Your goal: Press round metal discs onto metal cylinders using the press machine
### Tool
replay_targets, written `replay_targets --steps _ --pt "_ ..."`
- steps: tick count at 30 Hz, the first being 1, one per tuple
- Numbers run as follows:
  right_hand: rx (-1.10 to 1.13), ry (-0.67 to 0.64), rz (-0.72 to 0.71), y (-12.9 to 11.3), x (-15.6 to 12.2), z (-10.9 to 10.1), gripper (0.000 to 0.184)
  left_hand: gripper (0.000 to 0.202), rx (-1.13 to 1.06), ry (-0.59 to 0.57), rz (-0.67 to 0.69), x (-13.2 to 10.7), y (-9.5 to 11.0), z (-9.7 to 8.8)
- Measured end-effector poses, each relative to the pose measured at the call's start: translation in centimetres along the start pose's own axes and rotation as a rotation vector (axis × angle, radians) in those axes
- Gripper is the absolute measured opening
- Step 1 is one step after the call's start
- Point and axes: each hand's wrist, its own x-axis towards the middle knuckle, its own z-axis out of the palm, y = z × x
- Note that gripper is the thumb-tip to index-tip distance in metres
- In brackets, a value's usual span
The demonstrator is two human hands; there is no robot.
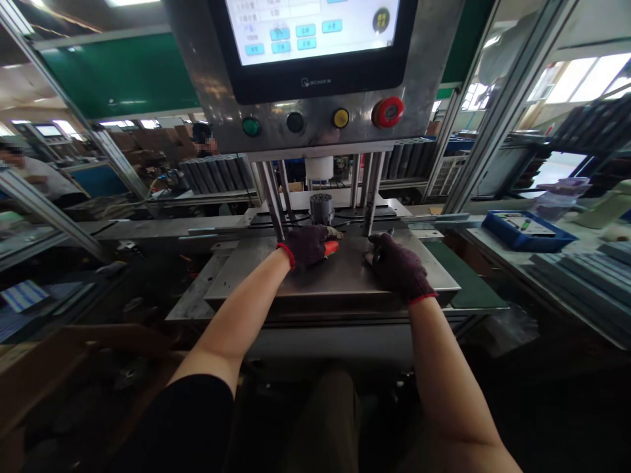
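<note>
Flat grey steel base | far: dark-grey ribbed cylinder, likely heavy, rigid; hold sides | gloved left grip, right grip: cannot tell

Room is being offered between left hand and right hand, over the steel surface; behind, passage is narrowed by dark cylinder and posts!

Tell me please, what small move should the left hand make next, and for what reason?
Probably the left hand should draw back slightly toward the near edge of the metal plate. It is close in front of the dark cylinder, and the white part hangs above that cylinder, so more clearance seems safer.
</note>
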Motion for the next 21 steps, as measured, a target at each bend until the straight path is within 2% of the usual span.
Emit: replay_targets --steps 21 --pt "-0.004 -0.035 0.017 -0.23 -0.04 -0.41 0.055 0.044 -0.016 -0.030 -0.020 0.07 0.12 -0.08"
